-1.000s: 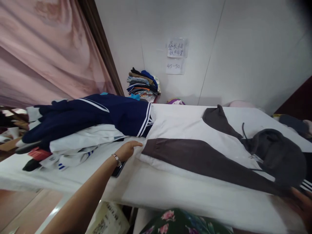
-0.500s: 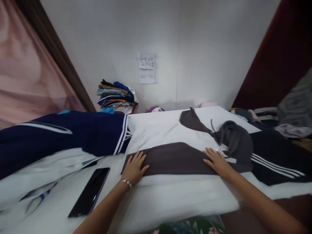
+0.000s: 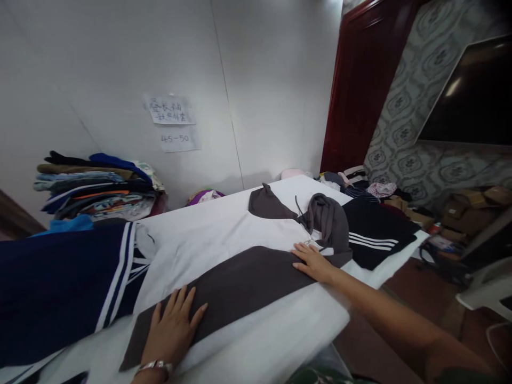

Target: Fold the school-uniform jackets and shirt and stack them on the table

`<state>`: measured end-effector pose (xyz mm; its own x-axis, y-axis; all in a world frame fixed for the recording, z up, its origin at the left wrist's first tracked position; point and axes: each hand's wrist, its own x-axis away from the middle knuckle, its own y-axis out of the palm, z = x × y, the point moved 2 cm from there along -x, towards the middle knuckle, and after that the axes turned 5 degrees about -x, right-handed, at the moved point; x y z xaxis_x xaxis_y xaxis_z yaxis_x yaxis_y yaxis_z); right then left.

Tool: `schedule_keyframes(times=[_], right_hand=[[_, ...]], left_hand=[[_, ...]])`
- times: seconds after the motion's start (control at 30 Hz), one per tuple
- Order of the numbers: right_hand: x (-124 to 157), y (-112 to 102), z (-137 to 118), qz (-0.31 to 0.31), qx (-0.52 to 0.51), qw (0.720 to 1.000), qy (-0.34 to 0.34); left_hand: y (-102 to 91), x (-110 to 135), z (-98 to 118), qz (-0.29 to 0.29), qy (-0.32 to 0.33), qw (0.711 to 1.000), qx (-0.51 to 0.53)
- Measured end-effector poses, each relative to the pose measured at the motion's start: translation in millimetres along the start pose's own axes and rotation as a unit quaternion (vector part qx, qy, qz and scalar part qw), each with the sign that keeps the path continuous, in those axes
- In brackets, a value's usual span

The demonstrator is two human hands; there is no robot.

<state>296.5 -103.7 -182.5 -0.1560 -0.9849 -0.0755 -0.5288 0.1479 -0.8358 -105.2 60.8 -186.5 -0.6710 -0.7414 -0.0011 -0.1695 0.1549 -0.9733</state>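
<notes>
A white hoodie (image 3: 224,245) with dark grey sleeves and a dark grey hood (image 3: 328,218) lies spread on the table. Its near sleeve (image 3: 244,282) runs flat along the front side, and the far sleeve (image 3: 270,205) is partly visible behind. On the cuff end of the near sleeve rests my left hand (image 3: 172,322), fingers spread, a bracelet on the wrist. My right hand (image 3: 314,261) lies flat at the shoulder end of that sleeve, close to the hood and its drawstring. Neither hand grips anything.
Navy clothing (image 3: 60,282) with white stripes lies at left, black striped clothing (image 3: 376,234) at right. A stack of folded clothes (image 3: 100,186) stands by the wall. Cardboard boxes (image 3: 468,208) and a white plastic chair (image 3: 488,282) are at the right.
The view has swung to the right, bringing a door, a patterned wall and a screen into sight. Both hands remain flat on the same sleeve. The phone has mostly left the picture.
</notes>
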Motion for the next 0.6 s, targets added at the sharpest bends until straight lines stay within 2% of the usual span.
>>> schedule_keyframes(times=[0.13,0.2,0.27,0.4,0.5,0.6], right_hand=[[-14,-18,15,0.101,-0.135,0.986,0.002],[-30,-31,25,0.150,-0.177,0.972,0.028],[-54,-44,34,0.176,-0.203,0.962,0.058],[-113,-63,45,0.189,-0.186,0.958,0.113],[-155,-66,53,0.171,-0.143,0.963,0.151],[-187,-62,64,0.151,-0.091,0.964,0.199]], left_hand=[[0.3,1,-3,-0.032,0.003,0.999,-0.020],[-8.7,-3,-5,-0.074,-0.001,0.997,-0.009],[-20.8,-10,-6,-0.091,-0.033,0.995,0.004],[-35.2,-22,-2,-0.056,-0.112,0.992,0.008],[-29.2,-23,4,-0.049,-0.125,0.991,0.024],[-19.7,-23,-1,-0.051,-0.133,0.988,0.062]])
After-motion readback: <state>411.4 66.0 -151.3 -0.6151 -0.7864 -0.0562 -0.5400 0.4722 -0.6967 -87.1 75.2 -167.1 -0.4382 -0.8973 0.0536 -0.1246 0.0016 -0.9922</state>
